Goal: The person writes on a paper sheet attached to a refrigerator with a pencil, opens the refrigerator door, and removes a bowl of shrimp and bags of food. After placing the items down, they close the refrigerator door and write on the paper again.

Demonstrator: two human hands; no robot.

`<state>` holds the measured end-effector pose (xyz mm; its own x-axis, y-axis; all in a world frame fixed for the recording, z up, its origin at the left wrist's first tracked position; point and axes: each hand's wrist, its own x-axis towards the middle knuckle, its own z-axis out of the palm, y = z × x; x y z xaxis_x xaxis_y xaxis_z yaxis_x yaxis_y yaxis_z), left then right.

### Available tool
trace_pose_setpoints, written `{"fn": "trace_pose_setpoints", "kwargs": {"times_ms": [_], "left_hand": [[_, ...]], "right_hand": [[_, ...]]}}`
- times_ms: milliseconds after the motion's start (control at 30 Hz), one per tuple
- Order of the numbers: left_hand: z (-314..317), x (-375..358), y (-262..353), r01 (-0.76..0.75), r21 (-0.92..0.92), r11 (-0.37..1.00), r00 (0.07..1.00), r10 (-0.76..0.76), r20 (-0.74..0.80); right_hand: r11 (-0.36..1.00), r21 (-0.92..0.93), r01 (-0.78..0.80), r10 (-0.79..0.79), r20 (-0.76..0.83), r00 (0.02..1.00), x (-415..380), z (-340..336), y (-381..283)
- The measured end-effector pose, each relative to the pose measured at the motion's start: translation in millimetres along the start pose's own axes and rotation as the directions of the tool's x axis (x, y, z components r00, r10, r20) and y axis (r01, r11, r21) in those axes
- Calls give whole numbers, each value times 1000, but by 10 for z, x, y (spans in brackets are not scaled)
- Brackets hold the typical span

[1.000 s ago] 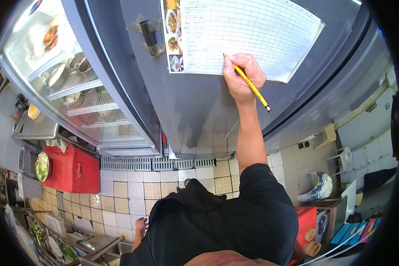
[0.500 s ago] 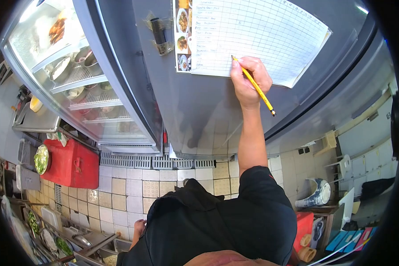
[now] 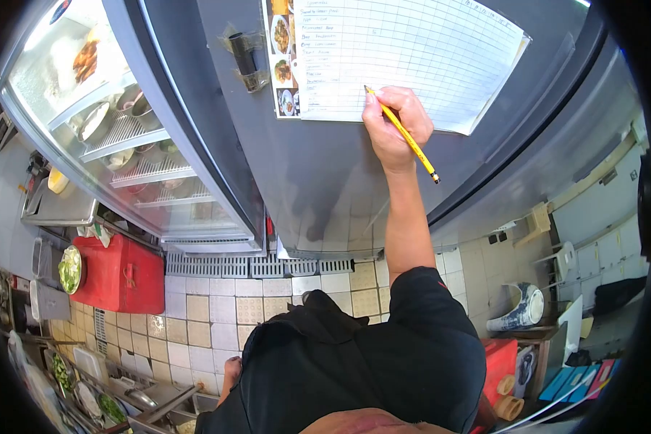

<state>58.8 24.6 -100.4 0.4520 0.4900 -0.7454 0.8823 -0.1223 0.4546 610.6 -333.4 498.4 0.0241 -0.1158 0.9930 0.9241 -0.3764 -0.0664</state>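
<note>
A yellow pencil (image 3: 405,137) is gripped in my right hand (image 3: 398,130), its point on a gridded paper sheet (image 3: 412,61) with handwritten rows. The heel of that hand rests by the sheet's lower edge, on the grey door (image 3: 325,159) that carries it. Down the sheet's left side runs a strip of food photos (image 3: 283,69). My left hand (image 3: 231,370) hangs low beside my body, partly covered by my black shirt, its fingers too small and hidden to make out.
To the left stands a glass-door fridge (image 3: 123,137) with bowls on wire shelves. A red cooler box (image 3: 123,275) sits below it, a bowl of greens (image 3: 71,269) at its side. A black tube (image 3: 244,61) is taped to the door. A drain grate (image 3: 210,265) crosses the tiled floor.
The sheet, the pencil and my right hand have shifted slightly left and up in view as my head turned. The grip on the pencil is the same.
</note>
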Motion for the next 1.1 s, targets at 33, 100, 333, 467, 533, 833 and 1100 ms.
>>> {"fn": "trace_pose_setpoints", "kwargs": {"times_ms": [33,100,333,467,533,833,1100], "left_hand": [[-11,9,7,28,1,1000,999,-28,28],[-24,16,-5,31,0,1000,999,-31,29],[-3,-58,16,-22,66,998,999,25,-45],[19,-16,-17,2,-6,1000,1000,-2,7],[38,-5,-34,-33,4,999,999,33,-21],[48,-15,-34,-107,110,988,994,107,11],[106,-58,-66,-41,94,995,999,40,10]], "right_hand": [[1000,-10,2,-2,4,1000,5,-4,-6],[1000,-28,5,-5,12,1000,22,-13,-27],[1000,-15,4,-3,33,999,13,-22,-18],[995,84,-48,43,65,997,8,-66,5],[995,87,-53,46,77,996,-2,-85,4],[1000,30,2,-4,88,996,-3,-86,1],[1000,19,-20,19,84,996,-4,-79,-29]]}}
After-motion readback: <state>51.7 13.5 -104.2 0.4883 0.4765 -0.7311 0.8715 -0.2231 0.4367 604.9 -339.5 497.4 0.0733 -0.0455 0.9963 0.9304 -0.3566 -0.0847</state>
